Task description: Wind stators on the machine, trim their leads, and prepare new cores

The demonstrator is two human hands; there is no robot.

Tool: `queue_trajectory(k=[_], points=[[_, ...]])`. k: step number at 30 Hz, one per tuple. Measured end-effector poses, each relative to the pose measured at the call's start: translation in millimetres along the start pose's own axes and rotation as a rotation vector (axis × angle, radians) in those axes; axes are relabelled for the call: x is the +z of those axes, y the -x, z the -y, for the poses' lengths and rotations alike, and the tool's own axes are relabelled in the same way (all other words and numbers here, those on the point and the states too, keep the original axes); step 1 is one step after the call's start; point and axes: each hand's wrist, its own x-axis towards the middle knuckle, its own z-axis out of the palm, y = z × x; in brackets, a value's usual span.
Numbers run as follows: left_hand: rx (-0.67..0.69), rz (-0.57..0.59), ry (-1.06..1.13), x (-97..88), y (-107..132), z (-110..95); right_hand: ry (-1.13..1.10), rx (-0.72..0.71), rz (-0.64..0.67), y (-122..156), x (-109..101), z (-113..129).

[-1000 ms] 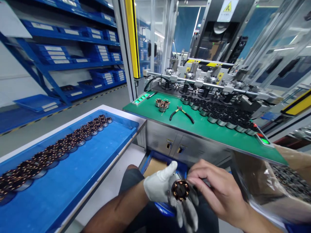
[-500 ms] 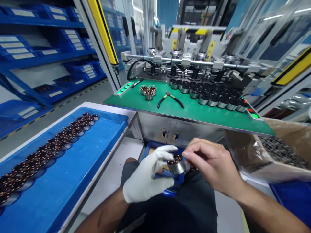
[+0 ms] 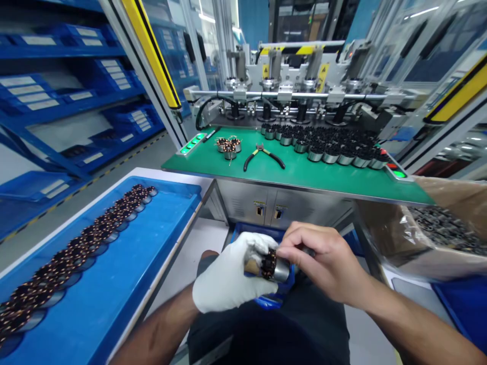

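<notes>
A green worktop (image 3: 289, 175) is seen ahead, set into a machine (image 3: 297, 86) with a row of spindle stations along its far edge. Blue shelves (image 3: 57, 101) stacked with labelled bins are seen along the left wall of a factory hall.

A wound stator (image 3: 274, 266) is held low in front of the worktop's near edge, above the lap. It is gripped by the white-gloved left hand (image 3: 232, 276), whose fingers are clenched around its copper-wound end. Its metal end is pinched by the bare right hand (image 3: 323, 258), with thumb and fingertips closed on it.

A blue tray (image 3: 114, 274) is set on a white side table at the left, and a long row of wound parts (image 3: 76, 248) is laid along its far left edge. Near the worktop's far left corner a small cluster of copper coils (image 3: 228, 145) is placed, with black-handled pliers (image 3: 263, 154) just beside it. Black-topped cylinders (image 3: 335, 147) are packed along the far right edge. A plastic-lined carton (image 3: 437, 238) of dark parts is stood at the right, past the worktop's near right corner.
</notes>
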Motion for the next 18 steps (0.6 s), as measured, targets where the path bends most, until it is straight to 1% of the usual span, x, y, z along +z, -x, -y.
queue_trajectory(k=[2, 5, 7, 8, 10, 11, 12, 14, 16, 17, 18], points=[[0.107, -0.081, 0.074, 4.0, 3.0, 13.1, 0.015, -0.028, -0.012, -0.3, 0.7, 1.0], [0.294, -0.189, 0.103, 8.8, 7.0, 30.7, 0.059, -0.116, -0.075, -0.4, 4.5, 3.2], [0.406, -0.214, 0.047, 10.2, 8.1, 36.1, 0.068, -0.174, -0.13, 0.2, 6.8, 2.5], [0.463, -0.223, -0.004, 10.0, 8.1, 36.7, 0.069, -0.177, -0.163, 0.9, 7.5, 1.0], [0.567, -0.277, -0.108, 7.7, 7.4, 35.0, 0.075, -0.128, -0.213, 3.4, 8.2, -4.8], [0.592, -0.317, -0.152, 5.8, 6.9, 33.4, 0.08, -0.083, -0.213, 5.2, 8.8, -8.6], [0.597, -0.36, -0.189, 3.7, 6.4, 31.9, 0.082, -0.036, -0.185, 7.3, 9.6, -12.5], [0.566, -0.438, -0.242, -0.5, 6.2, 30.3, 0.063, 0.019, -0.062, 11.6, 12.0, -18.5], [0.525, -0.478, -0.262, -3.7, 7.0, 31.2, 0.024, 0.016, 0.058, 15.0, 13.8, -19.9], [0.503, -0.483, -0.251, -4.7, 7.8, 32.5, 0.015, -0.001, 0.081, 15.6, 13.6, -18.6], [0.476, -0.482, -0.226, -5.3, 8.9, 34.1, 0.021, -0.024, 0.076, 15.3, 12.2, -16.2]])
